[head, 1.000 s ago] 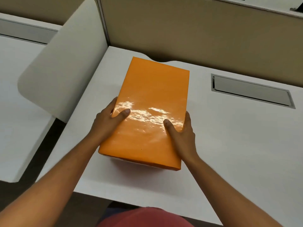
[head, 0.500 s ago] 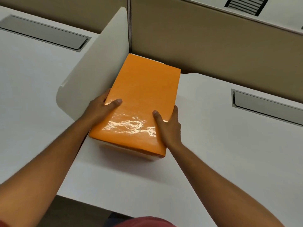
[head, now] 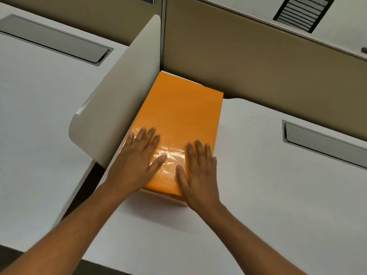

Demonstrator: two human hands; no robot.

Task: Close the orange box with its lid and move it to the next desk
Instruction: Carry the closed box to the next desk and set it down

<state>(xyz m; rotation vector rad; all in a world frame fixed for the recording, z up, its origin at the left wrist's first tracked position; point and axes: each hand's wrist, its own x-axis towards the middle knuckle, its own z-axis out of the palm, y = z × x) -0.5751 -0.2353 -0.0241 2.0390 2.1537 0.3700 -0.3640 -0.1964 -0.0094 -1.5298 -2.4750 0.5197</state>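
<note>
The lid is on the orange box (head: 184, 124); left hand (head: 137, 161) and right hand (head: 200, 173) lie flat, fingers spread, holding nothing. The move to the desk at frame left (head: 39, 116) remains.

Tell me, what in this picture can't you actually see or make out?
- Inside of the orange box: head view, covered by its lid.
- Box's left side: hidden against the white divider.
- Lid surface under the left hand and right hand: covered by the flat palms.
- Box's near face: mostly behind the wrists.
- Dark vent: cut off by the top edge.
</note>
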